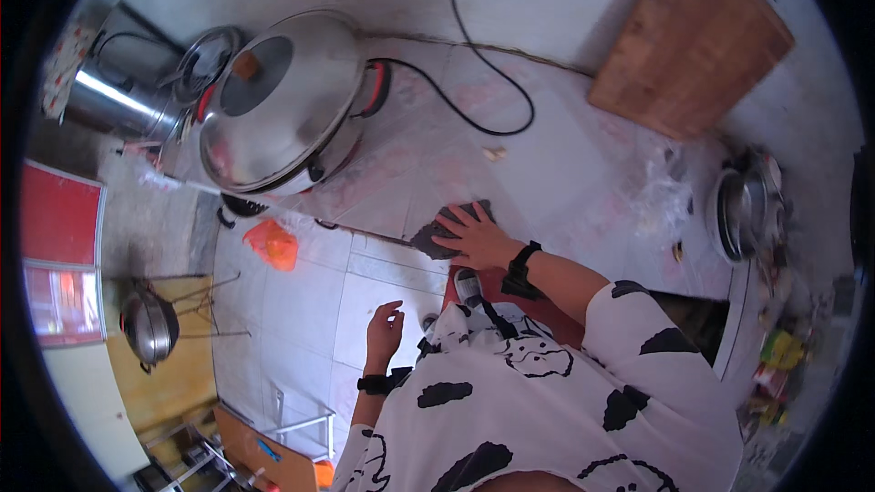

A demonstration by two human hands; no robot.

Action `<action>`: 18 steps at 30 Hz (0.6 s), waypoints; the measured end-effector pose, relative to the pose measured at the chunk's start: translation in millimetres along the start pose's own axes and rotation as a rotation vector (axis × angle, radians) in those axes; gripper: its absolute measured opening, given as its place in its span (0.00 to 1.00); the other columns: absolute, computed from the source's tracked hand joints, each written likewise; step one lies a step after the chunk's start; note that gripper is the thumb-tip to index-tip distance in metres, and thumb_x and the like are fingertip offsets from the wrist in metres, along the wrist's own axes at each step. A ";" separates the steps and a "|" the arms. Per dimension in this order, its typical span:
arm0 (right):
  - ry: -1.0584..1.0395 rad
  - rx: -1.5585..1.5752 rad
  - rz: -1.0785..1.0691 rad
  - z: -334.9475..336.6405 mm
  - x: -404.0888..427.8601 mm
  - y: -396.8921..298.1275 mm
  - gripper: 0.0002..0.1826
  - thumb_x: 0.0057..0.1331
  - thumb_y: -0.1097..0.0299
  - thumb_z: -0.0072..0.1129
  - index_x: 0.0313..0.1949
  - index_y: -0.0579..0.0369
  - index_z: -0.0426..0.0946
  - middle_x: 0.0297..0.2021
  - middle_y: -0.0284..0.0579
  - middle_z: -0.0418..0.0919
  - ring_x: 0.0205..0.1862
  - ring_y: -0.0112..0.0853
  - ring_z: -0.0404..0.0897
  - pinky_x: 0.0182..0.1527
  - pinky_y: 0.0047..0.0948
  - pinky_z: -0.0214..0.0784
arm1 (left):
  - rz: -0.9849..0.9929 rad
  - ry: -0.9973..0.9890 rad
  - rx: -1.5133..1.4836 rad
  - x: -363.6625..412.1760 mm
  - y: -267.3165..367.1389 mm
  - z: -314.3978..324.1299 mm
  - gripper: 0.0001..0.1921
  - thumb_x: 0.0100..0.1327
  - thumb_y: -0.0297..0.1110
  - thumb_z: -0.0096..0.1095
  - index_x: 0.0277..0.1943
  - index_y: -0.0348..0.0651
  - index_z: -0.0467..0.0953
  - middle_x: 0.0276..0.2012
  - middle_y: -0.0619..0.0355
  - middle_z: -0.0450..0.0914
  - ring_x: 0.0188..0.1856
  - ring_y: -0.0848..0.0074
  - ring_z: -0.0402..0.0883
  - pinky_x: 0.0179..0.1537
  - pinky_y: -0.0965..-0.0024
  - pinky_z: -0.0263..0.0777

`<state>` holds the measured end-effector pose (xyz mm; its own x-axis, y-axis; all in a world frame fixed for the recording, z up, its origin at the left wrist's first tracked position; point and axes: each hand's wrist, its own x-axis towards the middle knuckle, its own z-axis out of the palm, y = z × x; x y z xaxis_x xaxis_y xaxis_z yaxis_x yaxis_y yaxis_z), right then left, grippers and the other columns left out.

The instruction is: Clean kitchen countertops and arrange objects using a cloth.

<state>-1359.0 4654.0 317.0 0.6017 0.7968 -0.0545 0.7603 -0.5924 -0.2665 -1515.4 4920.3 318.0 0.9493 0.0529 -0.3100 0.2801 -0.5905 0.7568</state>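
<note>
My right hand (pixel 478 239) holds a dark grey cloth (pixel 432 238) down against the tiled counter (pixel 547 171), its palm flat and fingers spread. The cloth lies at the counter's front edge. Away from the counter, my left hand (pixel 384 335) hangs over the floor with loosely bent fingers and nothing in it. Beyond the cloth, a small pale scrap (pixel 493 153) rests on the tiles. To the upper left stands a large electric wok (pixel 342 157) under a domed metal lid (pixel 301 109).
A black cable (pixel 492 131) loops across the counter. A wooden cutting board (pixel 690 41) leans on the wall. Clear plastic film (pixel 663 198) and stacked metal bowls (pixel 735 219) lie right. An orange plastic bag (pixel 273 244) hangs left; another pan (pixel 149 328) stands on a metal rack.
</note>
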 end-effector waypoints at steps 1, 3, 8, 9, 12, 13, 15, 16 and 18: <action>0.010 0.023 0.076 2.5 -14.5 0.7 0.31 0.59 0.47 0.51 0.63 0.34 0.61 0.68 0.44 0.48 0.69 0.46 0.42 0.62 0.64 0.38 | 0.017 -0.030 0.005 2.3 0.7 0.8 0.12 0.61 0.30 0.56 0.48 0.42 0.75 0.44 0.50 0.77 0.42 0.66 0.80 0.35 0.70 0.75; 0.023 0.041 0.175 3.7 -45.0 1.5 0.31 0.60 0.48 0.51 0.63 0.33 0.60 0.68 0.44 0.48 0.69 0.46 0.42 0.62 0.64 0.37 | 0.062 -0.081 0.012 4.3 -4.0 3.4 0.12 0.61 0.30 0.56 0.48 0.42 0.75 0.44 0.50 0.77 0.42 0.66 0.80 0.35 0.69 0.75; 0.066 -0.002 0.539 8.5 -134.5 0.2 0.30 0.62 0.54 0.50 0.64 0.37 0.58 0.68 0.44 0.48 0.69 0.46 0.42 0.62 0.65 0.36 | 0.136 -0.147 0.007 -7.4 -16.6 3.1 0.13 0.60 0.30 0.57 0.48 0.42 0.75 0.43 0.50 0.78 0.40 0.64 0.80 0.36 0.68 0.74; 0.091 -0.032 0.631 9.1 -152.7 0.8 0.29 0.63 0.55 0.49 0.64 0.37 0.58 0.68 0.43 0.48 0.69 0.46 0.42 0.62 0.64 0.37 | 0.149 -0.159 0.005 -10.3 -18.1 3.1 0.13 0.60 0.30 0.57 0.48 0.42 0.75 0.43 0.50 0.78 0.40 0.64 0.80 0.36 0.68 0.74; 0.109 -0.030 0.806 16.8 -192.9 3.8 0.28 0.64 0.60 0.48 0.64 0.38 0.58 0.67 0.44 0.48 0.69 0.46 0.43 0.62 0.64 0.39 | 0.135 -0.201 0.058 -23.2 -28.1 -2.0 0.13 0.59 0.31 0.57 0.48 0.42 0.75 0.43 0.50 0.78 0.40 0.65 0.80 0.36 0.68 0.74; 0.115 -0.034 0.811 21.3 -203.8 7.3 0.28 0.64 0.60 0.48 0.64 0.38 0.58 0.67 0.44 0.48 0.69 0.46 0.43 0.62 0.64 0.39 | 0.143 -0.202 0.059 -27.9 -34.4 -3.4 0.13 0.59 0.31 0.57 0.48 0.42 0.75 0.43 0.50 0.78 0.40 0.65 0.80 0.36 0.68 0.74; 0.216 0.007 1.030 26.0 -215.7 13.0 0.27 0.64 0.63 0.47 0.64 0.39 0.58 0.67 0.45 0.48 0.69 0.47 0.43 0.62 0.64 0.40 | 0.138 -0.195 0.066 -35.5 -41.9 -6.0 0.13 0.59 0.31 0.57 0.47 0.42 0.75 0.43 0.50 0.78 0.40 0.65 0.80 0.35 0.68 0.74; 0.223 0.008 1.166 28.8 -214.1 12.9 0.27 0.65 0.63 0.46 0.64 0.40 0.57 0.67 0.47 0.48 0.69 0.48 0.43 0.60 0.67 0.40 | 0.135 -0.202 0.089 -39.2 -43.4 -9.1 0.13 0.59 0.31 0.57 0.48 0.42 0.75 0.43 0.50 0.78 0.40 0.65 0.80 0.36 0.68 0.74; 0.176 0.012 1.198 25.8 -191.7 9.2 0.27 0.65 0.62 0.45 0.64 0.40 0.56 0.67 0.48 0.48 0.69 0.50 0.42 0.59 0.69 0.39 | 0.128 -0.197 0.084 -46.9 -48.9 -12.0 0.13 0.59 0.31 0.56 0.47 0.41 0.75 0.44 0.50 0.78 0.40 0.65 0.80 0.36 0.68 0.74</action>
<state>-1473.6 4498.9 300.2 0.9483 -0.2840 -0.1414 -0.3037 -0.9416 -0.1452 -1571.9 4956.4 302.4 0.9276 -0.1798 -0.3274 0.1389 -0.6476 0.7492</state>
